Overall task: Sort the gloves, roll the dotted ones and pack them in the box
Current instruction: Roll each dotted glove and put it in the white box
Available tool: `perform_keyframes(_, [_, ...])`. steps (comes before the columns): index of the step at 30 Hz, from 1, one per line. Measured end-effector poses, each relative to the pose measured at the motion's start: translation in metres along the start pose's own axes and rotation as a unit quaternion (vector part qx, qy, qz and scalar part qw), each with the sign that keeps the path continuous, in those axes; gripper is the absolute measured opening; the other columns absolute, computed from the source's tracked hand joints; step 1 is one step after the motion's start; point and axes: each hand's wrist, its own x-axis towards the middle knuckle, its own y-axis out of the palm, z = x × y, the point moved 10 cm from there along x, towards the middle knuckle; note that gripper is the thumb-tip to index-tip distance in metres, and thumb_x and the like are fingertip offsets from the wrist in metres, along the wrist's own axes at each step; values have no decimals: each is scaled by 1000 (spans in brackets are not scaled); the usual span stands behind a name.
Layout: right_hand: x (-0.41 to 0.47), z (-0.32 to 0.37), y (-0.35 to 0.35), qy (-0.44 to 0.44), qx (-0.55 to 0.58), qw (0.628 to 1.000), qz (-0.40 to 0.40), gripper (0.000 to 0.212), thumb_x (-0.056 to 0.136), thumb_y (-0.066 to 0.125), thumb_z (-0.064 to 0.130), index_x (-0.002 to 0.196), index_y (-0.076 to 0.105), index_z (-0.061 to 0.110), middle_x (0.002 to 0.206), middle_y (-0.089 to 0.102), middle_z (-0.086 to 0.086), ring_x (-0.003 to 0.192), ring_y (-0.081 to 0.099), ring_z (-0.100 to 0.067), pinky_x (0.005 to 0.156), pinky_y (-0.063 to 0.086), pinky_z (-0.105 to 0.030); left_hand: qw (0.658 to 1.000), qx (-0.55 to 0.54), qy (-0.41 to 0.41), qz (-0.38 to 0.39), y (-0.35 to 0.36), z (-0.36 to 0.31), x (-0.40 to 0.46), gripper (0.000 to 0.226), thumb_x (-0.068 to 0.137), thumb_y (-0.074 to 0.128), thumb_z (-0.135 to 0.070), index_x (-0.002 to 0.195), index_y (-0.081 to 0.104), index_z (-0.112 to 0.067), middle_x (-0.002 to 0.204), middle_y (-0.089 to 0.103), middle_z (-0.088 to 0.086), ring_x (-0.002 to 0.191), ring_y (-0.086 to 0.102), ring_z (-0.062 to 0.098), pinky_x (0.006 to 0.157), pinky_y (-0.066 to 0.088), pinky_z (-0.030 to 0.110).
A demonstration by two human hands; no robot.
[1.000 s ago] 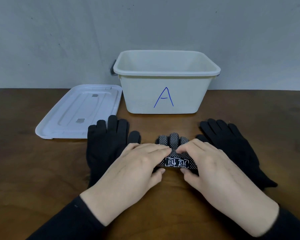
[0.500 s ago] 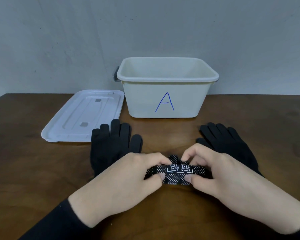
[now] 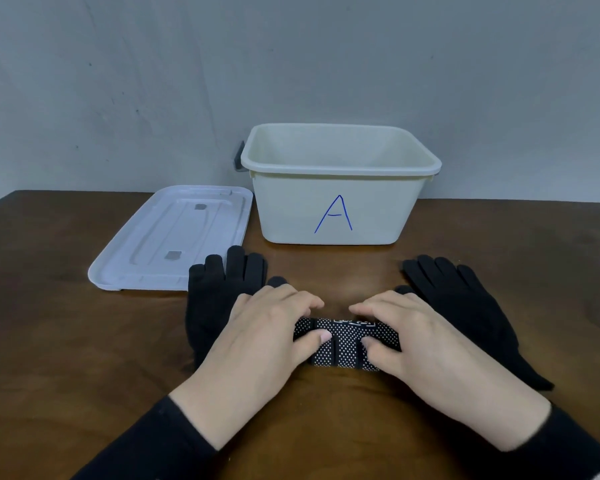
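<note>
Both hands grip a rolled bundle of dotted gloves (image 3: 343, 344) on the wooden counter (image 3: 66, 358): the left hand (image 3: 257, 334) holds its left end with fingers curled over the top and thumb on the near face, and the right hand (image 3: 416, 337) does the same at the right end. A plain black glove (image 3: 212, 306) lies partly under the left hand, another black glove (image 3: 465, 306) just outside the right hand. Beyond the hands stands an open cream box (image 3: 340, 209) marked A, with its white lid (image 3: 174, 237) lying beyond the left hand.

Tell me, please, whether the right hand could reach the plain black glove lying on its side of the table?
Probably yes: the plain black glove lies uncovered beside the right hand, though that hand now grips the dotted roll.
</note>
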Motion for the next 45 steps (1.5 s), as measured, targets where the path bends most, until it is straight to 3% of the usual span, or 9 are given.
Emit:
perform_keyframes(4, [10,8,4,-2,9,998,66,40,94,59,34,134,55,40,119,52,30,112,49,8,99,40,-13,1000,-4,8,-8,-1,1,-1,42,90,48,-61,129,51,-44,113,53,-25,110,42,-4,99,28,24])
perform_keyframes(10, [26,19,11,30,13,977,213,33,86,61,26,116,63,38,102,63,20,91,64,-4,82,56,-27,998,-38,43,-33,-17,2,-3,50,86,43,-69,128,54,-43,112,51,-27,109,41,-6,100,33,24])
perform_keyframes(16, [29,28,17,18,39,961,272,23,86,60,18,103,67,31,70,64,28,59,52,3,58,39,-12,988,-100,-23,-116,-52,47,3,46,84,45,-66,117,63,-39,95,57,-26,96,51,-6,86,40,12])
perform_keyframes(19, [25,35,8,13,69,953,296,23,85,59,18,97,67,35,74,65,13,63,50,-3,64,38,-24,989,-90,-38,-110,-53,61,9,36,90,50,-55,118,64,-37,93,56,-27,93,51,-6,79,39,7])
perform_keyframes(23, [50,43,-48,-2,121,970,212,27,79,60,5,94,71,24,85,72,-7,71,58,-13,71,44,-32,991,-69,-49,-108,-48,73,16,30,97,52,-42,124,62,-35,105,61,-23,98,53,-3,84,38,7])
perform_keyframes(27, [99,44,-148,-19,70,997,-10,29,84,64,2,92,72,29,79,73,-12,71,65,-35,70,52,-45,989,-63,-64,-116,-47,83,20,30,99,50,-39,126,61,-35,114,63,-21,104,55,-1,79,33,1])
perform_keyframes(30, [137,37,-199,3,60,989,-135,22,86,64,7,92,72,28,74,73,-7,64,64,-25,63,51,-35,986,-78,-71,-128,-48,87,20,29,99,51,-37,125,63,-33,113,65,-19,102,56,-2,75,31,-3])
perform_keyframes(39, [240,-17,-159,64,-124,990,-32,20,87,65,11,105,69,17,96,70,-7,76,60,-23,64,46,-28,982,-90,-62,-153,-46,88,18,25,92,60,-38,114,69,-33,95,66,-24,87,59,-5,73,33,0])
perform_keyframes(45, [270,-27,-130,69,-110,991,30,15,87,65,11,98,69,19,91,67,-1,75,57,-18,63,45,-26,979,-90,-41,-179,-44,91,19,28,93,49,-47,111,67,-36,90,63,-26,88,56,-5,82,41,10])
